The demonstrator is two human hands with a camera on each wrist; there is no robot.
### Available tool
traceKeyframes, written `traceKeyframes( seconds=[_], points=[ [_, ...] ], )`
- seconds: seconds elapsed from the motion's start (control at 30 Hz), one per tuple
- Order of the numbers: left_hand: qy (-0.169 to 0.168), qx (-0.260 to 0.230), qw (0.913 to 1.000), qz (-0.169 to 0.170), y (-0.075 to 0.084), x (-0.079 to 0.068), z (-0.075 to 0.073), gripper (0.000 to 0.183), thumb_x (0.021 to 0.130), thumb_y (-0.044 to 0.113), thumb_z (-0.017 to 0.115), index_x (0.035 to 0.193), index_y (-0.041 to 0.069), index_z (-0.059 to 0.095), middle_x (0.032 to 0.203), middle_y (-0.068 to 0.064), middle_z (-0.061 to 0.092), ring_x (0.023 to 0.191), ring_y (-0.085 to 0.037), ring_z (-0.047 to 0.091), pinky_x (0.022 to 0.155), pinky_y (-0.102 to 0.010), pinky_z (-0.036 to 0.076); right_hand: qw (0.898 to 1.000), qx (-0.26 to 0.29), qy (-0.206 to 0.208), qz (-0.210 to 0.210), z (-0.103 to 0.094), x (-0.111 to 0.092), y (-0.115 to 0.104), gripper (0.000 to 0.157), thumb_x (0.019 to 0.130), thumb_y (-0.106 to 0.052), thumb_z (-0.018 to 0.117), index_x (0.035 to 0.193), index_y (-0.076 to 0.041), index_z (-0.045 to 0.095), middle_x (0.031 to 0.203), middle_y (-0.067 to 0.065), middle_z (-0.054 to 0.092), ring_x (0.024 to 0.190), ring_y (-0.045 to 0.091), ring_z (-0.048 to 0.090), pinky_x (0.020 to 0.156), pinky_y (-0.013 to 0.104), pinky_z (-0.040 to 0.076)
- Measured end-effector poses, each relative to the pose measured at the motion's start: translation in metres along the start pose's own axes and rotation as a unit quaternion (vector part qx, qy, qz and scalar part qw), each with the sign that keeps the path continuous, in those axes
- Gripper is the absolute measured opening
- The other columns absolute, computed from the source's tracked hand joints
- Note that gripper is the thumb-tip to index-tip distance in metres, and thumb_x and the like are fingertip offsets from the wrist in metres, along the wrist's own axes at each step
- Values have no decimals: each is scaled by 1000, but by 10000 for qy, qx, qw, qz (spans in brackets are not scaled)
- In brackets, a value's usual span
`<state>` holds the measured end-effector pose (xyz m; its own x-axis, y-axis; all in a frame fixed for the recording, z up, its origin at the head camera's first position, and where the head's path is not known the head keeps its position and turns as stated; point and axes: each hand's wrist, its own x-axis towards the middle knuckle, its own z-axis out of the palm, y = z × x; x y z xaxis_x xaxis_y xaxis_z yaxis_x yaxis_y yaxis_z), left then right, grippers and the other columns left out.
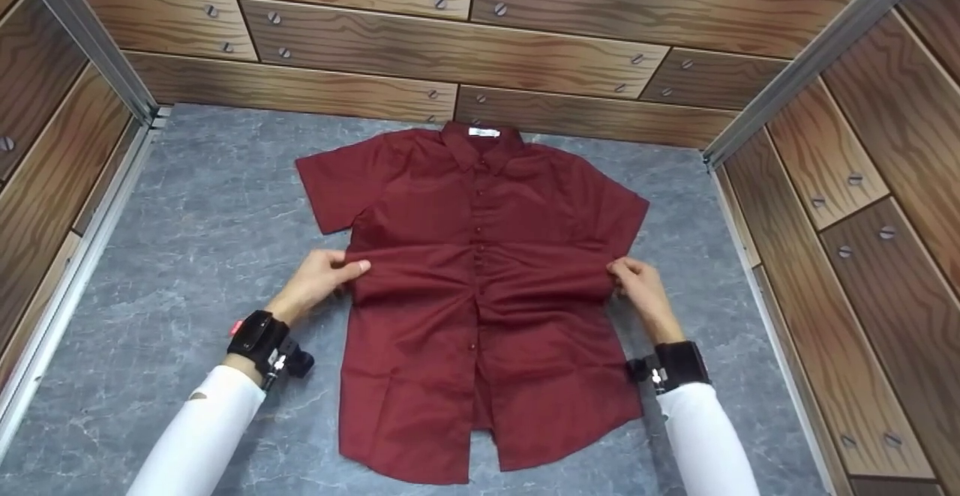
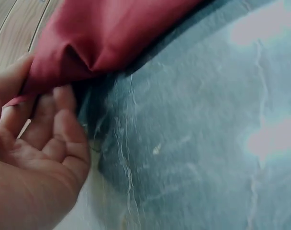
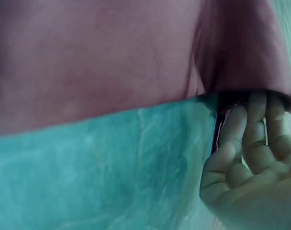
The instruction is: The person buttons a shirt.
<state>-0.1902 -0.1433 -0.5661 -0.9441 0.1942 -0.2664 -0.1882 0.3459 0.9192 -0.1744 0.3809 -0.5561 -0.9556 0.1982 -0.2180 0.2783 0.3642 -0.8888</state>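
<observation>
A dark red short-sleeved button-up shirt (image 1: 420,203) lies front up, its collar toward the back wall. My left hand (image 1: 321,277) pinches the shirt's left side edge below the sleeve, thumb on top and fingers underneath. On the opposite side, my right hand (image 1: 637,280) pinches the other side edge just under the sleeve hem. Between the hands the cloth is lifted a little and runs in crosswise folds. The left wrist view shows the shirt edge (image 2: 102,43) held between thumb and fingers. In the right wrist view the fingers (image 3: 255,129) reach under the cloth.
The shirt lies on a grey marbled tabletop (image 1: 225,181). Wood-patterned panels (image 1: 360,38) stand at the back and on both sides, with metal rails (image 1: 810,61) at the corners. Each wrist wears a black strap with a small camera (image 1: 300,363).
</observation>
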Motion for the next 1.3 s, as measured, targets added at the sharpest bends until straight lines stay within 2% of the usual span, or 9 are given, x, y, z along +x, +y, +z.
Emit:
traceKeyframes(
  seconds=[0.13,0.27,0.33,0.5,0.77,0.93,1.03,1.13,1.3],
  points=[
    [190,-200,9993,237,-1,-2,0,39,86,39,72,100,3,71,70,5,58,61,-12,53,54,-28,46,9985,478,247,-69,-3,-3,-1,20,94,-19,58,96,-2,67,84,-9,63,74,8,58,71,29,51],
    [-146,-480,9976,469,-1,-5,0,39,84,33,74,110,4,69,87,4,66,79,-10,59,71,-26,49,9924,1178,321,-182,-4,-10,-7,22,94,-23,62,102,-4,68,92,-10,65,82,8,59,77,27,50],
    [-182,-669,9960,571,0,-5,1,38,83,27,76,111,2,69,91,4,68,83,-8,60,76,-24,48,9885,1427,410,-292,-4,-14,-11,23,94,-24,63,101,-2,67,89,-7,64,82,9,57,76,27,48],
    [511,-922,9911,814,5,1,2,28,86,21,73,101,-2,69,80,10,64,76,-5,55,71,-20,45,9829,1493,874,-632,-3,-16,-15,26,93,-23,64,95,2,66,74,-1,56,75,18,52,71,29,45],
    [1832,-1253,9739,470,13,23,19,35,84,31,75,100,1,69,81,7,62,75,-5,53,69,-17,44,9876,122,1461,-562,10,16,-5,41,91,-42,63,98,-2,67,77,-5,58,73,10,52,65,20,42],
    [2373,-623,9694,65,12,38,27,34,85,28,73,104,0,69,97,-7,64,88,-15,56,79,-23,44,9855,-582,1500,-538,20,30,-8,34,94,-33,61,96,0,68,83,2,61,73,10,51,64,19,41],
    [2432,228,9696,-144,13,39,27,35,85,30,71,105,2,70,107,-14,63,98,-24,57,87,-32,44,9831,-1134,1365,-457,23,34,-7,32,93,-31,61,95,-1,70,85,7,64,74,14,53,65,21,41],
    [2387,964,9661,-198,14,39,26,31,84,31,71,99,4,72,103,-14,65,95,-28,60,85,-38,45,9760,-1772,1195,-422,23,34,-6,31,92,-32,62,91,-3,72,85,9,67,75,18,57,67,25,43],
    [2185,1620,9622,-124,10,36,25,24,82,28,71,87,5,71,98,-13,65,91,-32,60,81,-42,45,9600,-2585,995,-415,22,32,-2,29,90,-34,62,86,-8,73,86,8,73,80,26,65,70,35,47]
  ],
)
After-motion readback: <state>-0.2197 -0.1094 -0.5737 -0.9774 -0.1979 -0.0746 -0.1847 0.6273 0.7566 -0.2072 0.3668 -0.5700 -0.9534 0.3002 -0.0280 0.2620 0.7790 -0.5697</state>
